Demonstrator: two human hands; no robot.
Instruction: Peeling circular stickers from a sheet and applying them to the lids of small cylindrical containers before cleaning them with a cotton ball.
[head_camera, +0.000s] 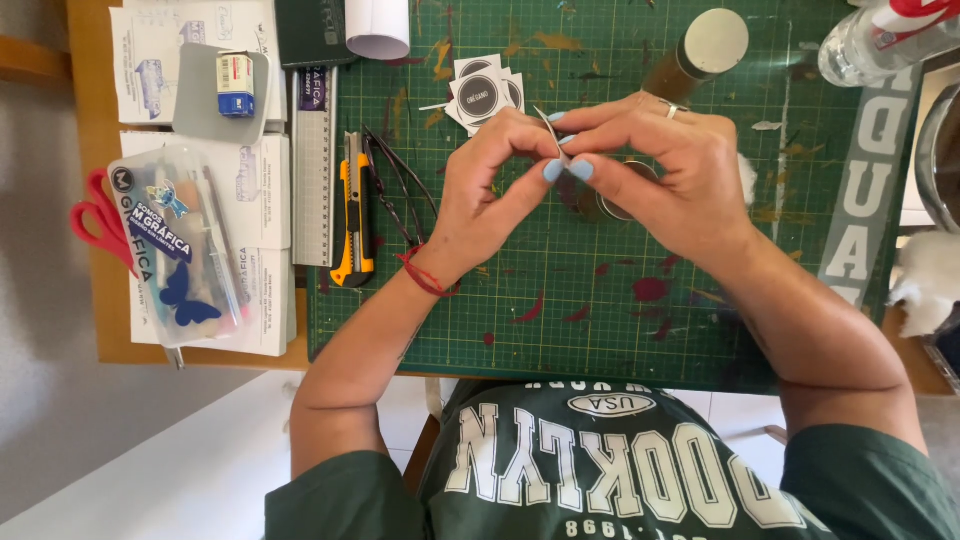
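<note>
2 hands meet over the middle of a green cutting mat (600, 300), and between their fingertips sits a small round sticker (556, 140), seen almost edge-on as a thin pale sliver held above the mat. The left hand (490, 185) pinches it from one side with thumb and forefinger closed tight on it; a red string bracelet (425, 275) circles that wrist. The right hand (665, 170) closes on it from the other side, fingertips touching those of the left, with a ring on 1 finger. Under the right hand, partly hidden, lies a round metal lid (620, 195) on the mat.

Just beyond the hands rests a small pile of printed stickers (482, 92), white squares with dark circles. Farther off stands a cylindrical jar (705, 50) with a pale cap, and a clear plastic bottle (880, 35) lies near the far right corner. Left of the hands, on the mat, are dark-framed glasses (398, 185), a yellow and black utility knife (352, 210) and a metal ruler (314, 170) side by side. Beyond the mat's left edge a clear pencil case (175, 245) lies on white papers, with red scissors (100, 220) beside it.
</note>
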